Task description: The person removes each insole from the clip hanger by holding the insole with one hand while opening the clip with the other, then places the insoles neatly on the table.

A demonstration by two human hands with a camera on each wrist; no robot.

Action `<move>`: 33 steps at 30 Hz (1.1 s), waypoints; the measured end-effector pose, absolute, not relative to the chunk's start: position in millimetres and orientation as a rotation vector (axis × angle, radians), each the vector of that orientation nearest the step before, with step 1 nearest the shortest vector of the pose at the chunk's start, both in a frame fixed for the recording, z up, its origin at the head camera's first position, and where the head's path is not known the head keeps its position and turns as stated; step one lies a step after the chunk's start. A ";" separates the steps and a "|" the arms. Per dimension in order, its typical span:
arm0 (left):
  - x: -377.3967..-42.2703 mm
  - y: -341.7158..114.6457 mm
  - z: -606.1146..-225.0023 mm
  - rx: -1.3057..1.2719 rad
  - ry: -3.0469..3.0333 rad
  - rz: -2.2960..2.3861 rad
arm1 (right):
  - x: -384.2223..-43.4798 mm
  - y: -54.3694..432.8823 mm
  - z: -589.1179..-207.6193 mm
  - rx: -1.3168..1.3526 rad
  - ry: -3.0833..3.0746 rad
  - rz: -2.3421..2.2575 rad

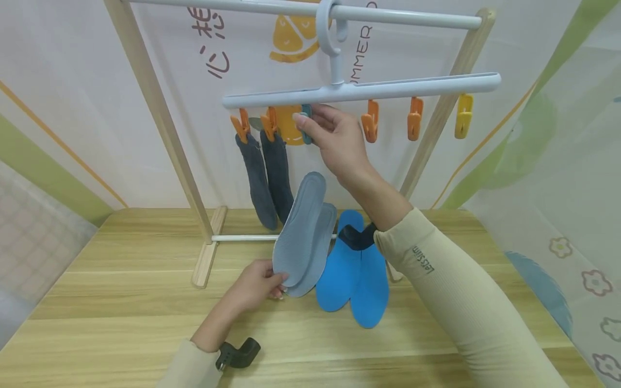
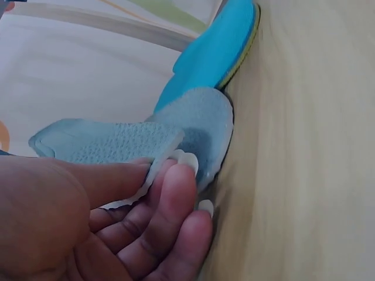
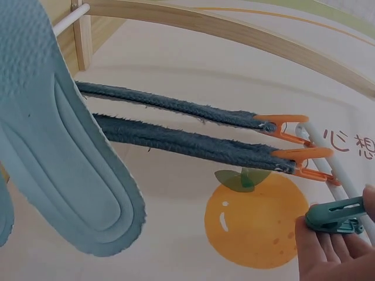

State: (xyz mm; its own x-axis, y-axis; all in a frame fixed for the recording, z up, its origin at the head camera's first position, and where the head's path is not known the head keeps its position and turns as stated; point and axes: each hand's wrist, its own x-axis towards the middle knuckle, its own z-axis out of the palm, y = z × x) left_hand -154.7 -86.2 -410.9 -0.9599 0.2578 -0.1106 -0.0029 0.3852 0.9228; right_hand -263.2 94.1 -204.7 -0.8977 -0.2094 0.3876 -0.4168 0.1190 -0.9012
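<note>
My left hand (image 1: 259,283) pinches the heel end of a grey insole (image 1: 299,231) between thumb and fingers, lifting it at a tilt. Behind it, a second grey insole (image 1: 321,253) is on the table, its heel showing in the left wrist view. Up at the hanger (image 1: 368,91), my right hand (image 1: 339,137) pinches a teal clothespin (image 3: 337,215) that hangs from the bar. The held insole's toe end points up toward that clothespin, apart from it. Two dark fuzzy insoles (image 1: 259,180) hang at the left from orange clothespins (image 1: 241,126).
A pair of blue insoles (image 1: 339,275) lies on the wooden table (image 1: 121,323) right of the grey ones. The hanger hooks over the top rail (image 1: 412,16) of a wooden-legged rack. More clothespins hang at right, orange (image 1: 414,118) and yellow (image 1: 464,116).
</note>
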 end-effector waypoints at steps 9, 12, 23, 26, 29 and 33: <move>-156.6 -91.8 -412.8 0.114 2.477 1.590 | -259.9 96.0 -206.8 0.673 -2.233 1.845; -156.5 -93.4 -413.5 0.086 2.507 1.567 | -258.4 96.6 -207.3 0.687 -2.237 1.826; -158.9 -94.3 -416.8 0.004 2.509 1.541 | -254.8 99.0 -208.8 0.689 -2.243 1.800; -160.6 -94.1 -418.4 0.028 2.471 1.565 | -254.4 99.3 -209.7 0.696 -2.235 1.798; -161.5 -93.9 -419.4 0.080 2.436 1.571 | -254.4 99.4 -210.9 0.702 -2.226 1.806; -162.0 -91.7 -421.5 0.138 2.389 1.562 | -255.0 99.3 -212.2 0.707 -2.220 1.813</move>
